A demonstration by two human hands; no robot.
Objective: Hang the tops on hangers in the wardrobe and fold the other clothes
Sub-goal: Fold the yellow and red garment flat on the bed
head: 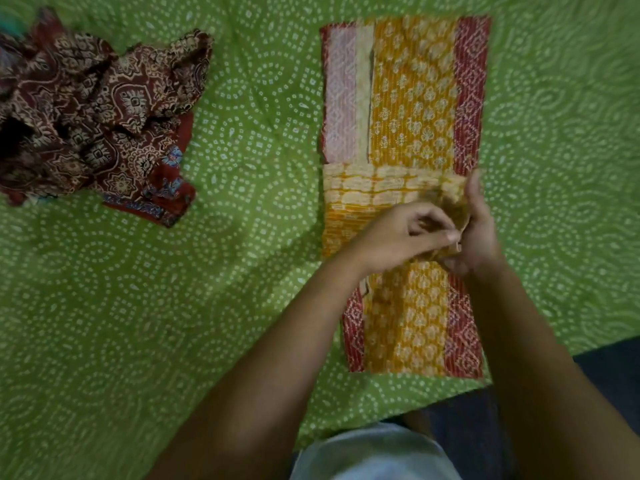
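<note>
Yellow-red garment lies long axis straight ahead; left hand and right hand together mid-length, apparently pinching sleeve fold, blurred.

garment: yellow-red print | clothes pile: maroon | bedspread: green, white-dotted

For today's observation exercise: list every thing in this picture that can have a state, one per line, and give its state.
Yellow and red garment: spread flat on the bedsheet, partly folded lengthwise.
Maroon printed garment: crumpled in a heap, unfolded, apart from the yellow one.
Green bedsheet: spread out under both garments.
Left hand: fingers curled, pinching the yellow garment's cloth.
Right hand: holding the same bunched cloth beside the left hand.
</note>
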